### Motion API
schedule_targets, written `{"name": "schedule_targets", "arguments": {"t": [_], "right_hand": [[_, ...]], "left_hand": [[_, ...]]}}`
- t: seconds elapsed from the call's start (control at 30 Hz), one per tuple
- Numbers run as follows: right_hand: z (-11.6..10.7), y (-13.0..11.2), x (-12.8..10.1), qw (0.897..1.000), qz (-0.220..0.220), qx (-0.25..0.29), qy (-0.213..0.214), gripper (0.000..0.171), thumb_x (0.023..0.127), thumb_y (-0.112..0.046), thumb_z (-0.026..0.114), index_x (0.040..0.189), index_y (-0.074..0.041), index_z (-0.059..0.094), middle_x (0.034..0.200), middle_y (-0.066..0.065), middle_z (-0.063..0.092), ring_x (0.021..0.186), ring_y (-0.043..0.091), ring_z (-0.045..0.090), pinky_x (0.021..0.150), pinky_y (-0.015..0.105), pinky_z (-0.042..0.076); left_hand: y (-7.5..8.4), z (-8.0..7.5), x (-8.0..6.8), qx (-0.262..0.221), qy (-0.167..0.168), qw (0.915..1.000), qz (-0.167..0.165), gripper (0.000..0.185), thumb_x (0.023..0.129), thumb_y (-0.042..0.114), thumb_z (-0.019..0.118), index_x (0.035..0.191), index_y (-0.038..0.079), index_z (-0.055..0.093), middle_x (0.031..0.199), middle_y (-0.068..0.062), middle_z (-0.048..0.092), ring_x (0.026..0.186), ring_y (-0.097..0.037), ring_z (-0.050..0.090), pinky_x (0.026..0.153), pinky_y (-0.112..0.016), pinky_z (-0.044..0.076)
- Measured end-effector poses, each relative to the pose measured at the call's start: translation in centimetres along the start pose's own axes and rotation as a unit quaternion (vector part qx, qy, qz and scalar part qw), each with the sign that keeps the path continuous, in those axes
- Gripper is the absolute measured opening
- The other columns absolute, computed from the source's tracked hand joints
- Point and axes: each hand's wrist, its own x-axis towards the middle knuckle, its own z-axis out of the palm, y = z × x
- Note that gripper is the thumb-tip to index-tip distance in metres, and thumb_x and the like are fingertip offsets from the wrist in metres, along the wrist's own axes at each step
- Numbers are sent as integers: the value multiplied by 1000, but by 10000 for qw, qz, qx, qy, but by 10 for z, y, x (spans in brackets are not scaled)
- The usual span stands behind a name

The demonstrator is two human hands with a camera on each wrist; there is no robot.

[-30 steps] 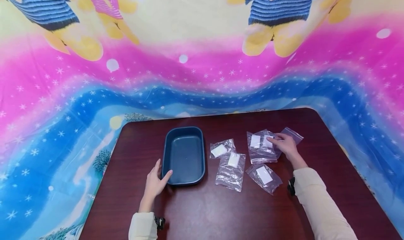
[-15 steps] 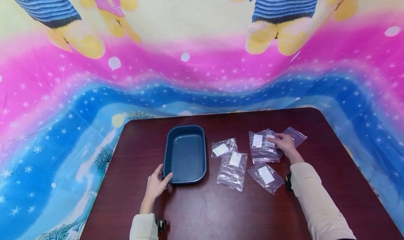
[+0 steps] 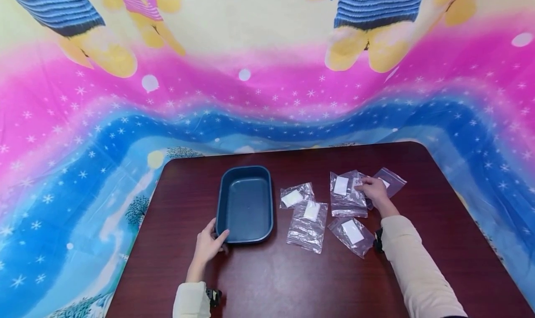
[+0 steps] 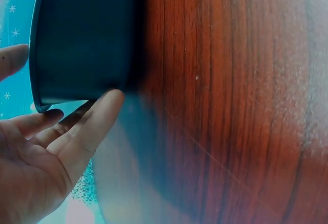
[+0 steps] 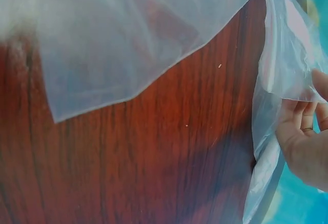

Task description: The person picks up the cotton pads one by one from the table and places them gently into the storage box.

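From the head view, the left hand (image 3: 207, 246) is resting released against the near corner of the dark blue rectangular plastic tray (image 3: 245, 204), seemingly steadying it on the dark wooden desk (image 3: 292, 281), while the right hand (image 3: 373, 191) is pinching a clear plastic zip bag with a white pad (image 3: 348, 194). At the left wrist, straight fingers (image 4: 95, 124) are touching the tray wall. At the right wrist, curled fingers (image 5: 302, 126) are gripping bag film beside the grip.

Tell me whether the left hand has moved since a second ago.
Barely. The left hand stays at the tray's near left corner, thumb on the rim.
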Motion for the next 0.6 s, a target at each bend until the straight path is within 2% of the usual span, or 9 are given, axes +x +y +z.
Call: {"name": "schedule_targets", "arguments": {"t": [0.07, 0.13, 0.23, 0.27, 0.33, 0.47, 0.53, 0.6], "right_hand": [[0, 0, -1, 9995, -42, 303, -29, 33, 82, -2, 60, 109, 15, 56, 126, 30, 46, 112, 34, 47, 77, 26, 46], [-1, 0, -2, 9968, -91, 776, -143, 31, 83, 1, 58, 109, 17, 54, 109, 29, 56, 97, 25, 59, 70, 23, 51], [-2, -1, -5, 9876, -110, 1524, -373, 32, 84, 4, 57, 111, 19, 50, 79, 13, 63, 67, 11, 64, 60, 22, 55], [-3, -1, -6, 9845, -152, 1693, -441, 32, 85, 5, 56, 112, 20, 49, 75, 9, 63, 64, 10, 64, 60, 23, 55], [-4, -2, -7, 9797, -143, 1936, -506, 30, 84, 4, 58, 110, 17, 52, 71, 1, 63, 63, 9, 64, 62, 24, 56], [-7, -3, -9, 9738, 68, 2228, -459, 17, 83, -1, 62, 100, 3, 62, 72, 0, 65, 68, 12, 66, 66, 27, 55], [-8, -5, -10, 9754, 59, 2177, -353, 17, 83, -5, 64, 99, 1, 63, 73, -1, 64, 68, 13, 66, 67, 28, 55], [-8, -5, -10, 9800, -158, 1965, -284, 25, 84, -9, 64, 104, 5, 60, 74, -2, 64, 69, 12, 66, 67, 29, 56]], "left_hand": [[0, 0, 0, -257, -18, 9996, -97, 53, 83, 3, 62, 131, -7, 41, 109, -32, 57, 80, -34, 64, 46, -35, 55], [1, 0, 0, -581, -31, 9980, -249, 54, 82, -2, 60, 132, -8, 39, 111, -33, 54, 85, -36, 63, 48, -38, 55], [2, -1, -1, -973, -74, 9945, -378, 56, 80, -8, 55, 133, -11, 35, 115, -36, 51, 87, -39, 61, 51, -42, 55], [2, -1, -2, -1070, -85, 9934, -406, 56, 80, -8, 54, 133, -12, 34, 115, -37, 50, 88, -40, 61, 52, -42, 55], [2, -2, -2, -1178, -88, 9919, -459, 57, 80, -9, 53, 133, -13, 34, 116, -38, 49, 89, -41, 60, 53, -43, 55], [2, -1, -1, -1259, -49, 9905, -546, 55, 80, -9, 52, 132, -13, 36, 115, -37, 50, 87, -41, 61, 54, -42, 56], [1, 0, -1, -1275, -28, 9902, -569, 53, 79, -10, 52, 130, -13, 38, 113, -37, 51, 84, -40, 62, 54, -42, 56], [1, 0, -1, -1302, -21, 9898, -579, 51, 79, -10, 51, 129, -13, 39, 112, -37, 52, 81, -38, 63, 55, -42, 56]]}}
